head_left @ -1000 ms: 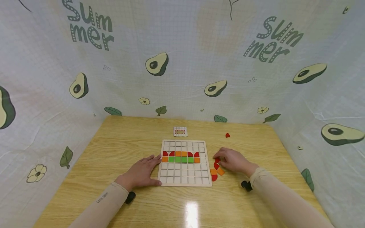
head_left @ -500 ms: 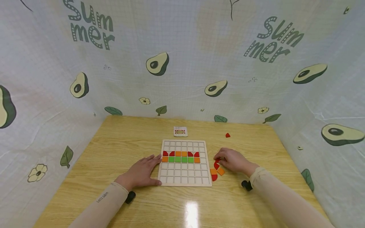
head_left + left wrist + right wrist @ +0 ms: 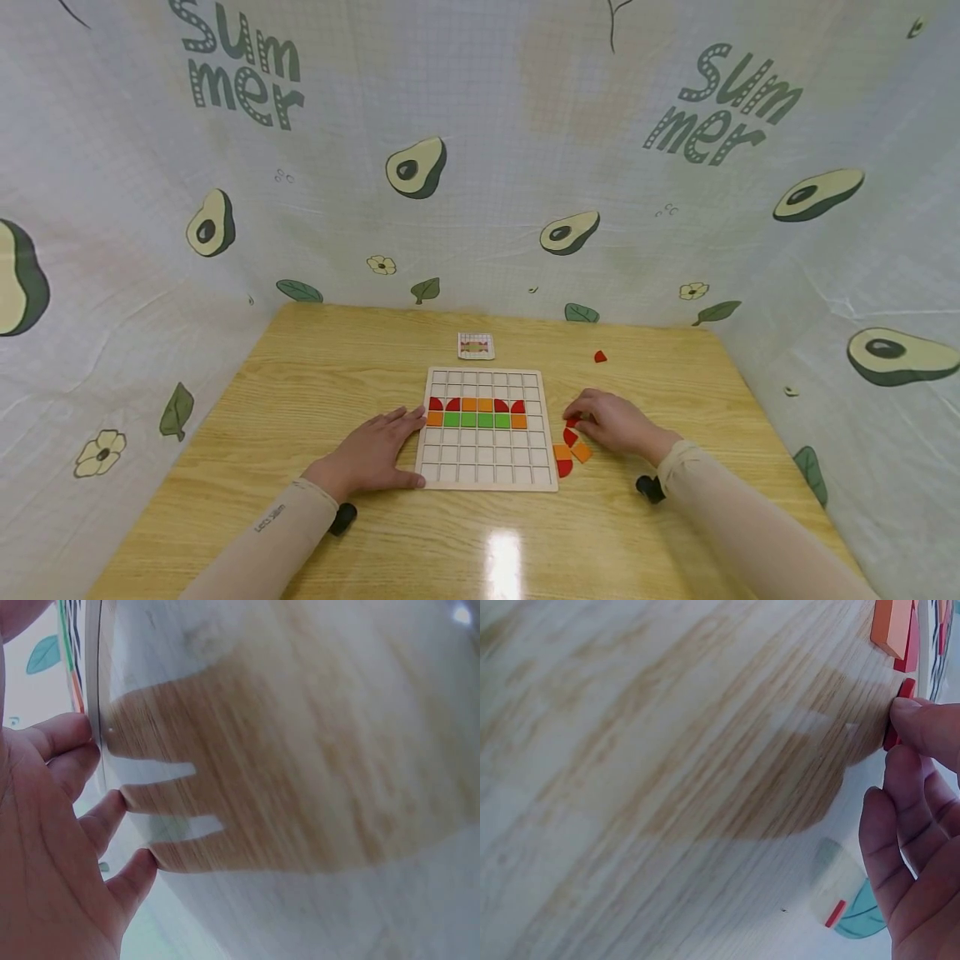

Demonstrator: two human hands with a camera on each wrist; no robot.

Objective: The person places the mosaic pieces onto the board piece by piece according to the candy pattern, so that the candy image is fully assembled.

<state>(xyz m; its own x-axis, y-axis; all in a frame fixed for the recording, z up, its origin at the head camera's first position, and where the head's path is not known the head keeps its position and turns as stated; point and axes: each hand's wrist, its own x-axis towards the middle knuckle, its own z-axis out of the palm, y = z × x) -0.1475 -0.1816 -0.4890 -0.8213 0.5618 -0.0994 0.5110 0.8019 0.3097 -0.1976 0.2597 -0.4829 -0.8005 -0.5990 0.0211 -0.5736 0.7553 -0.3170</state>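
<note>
A pale wooden grid board [image 3: 486,458] lies mid-table. Red quarter-circle tiles and orange squares [image 3: 477,405] fill one of its rows; below runs a row of green squares [image 3: 477,421] with an orange one at each end. My left hand [image 3: 371,454] rests flat at the board's left edge, fingertips and thumb touching its rim. Right of the board, my right hand [image 3: 618,423] pinches a red quarter-circle tile [image 3: 889,738] between thumb and fingers, low over the table. Beside those fingertips lies another red quarter-circle tile [image 3: 571,437].
Orange tiles [image 3: 581,452] and a red tile [image 3: 565,468] lie along the board's right edge. One red tile [image 3: 600,357] sits alone farther back. A small pattern card [image 3: 476,346] lies behind the board. A printed cloth [image 3: 487,167] hangs around the table's back and sides.
</note>
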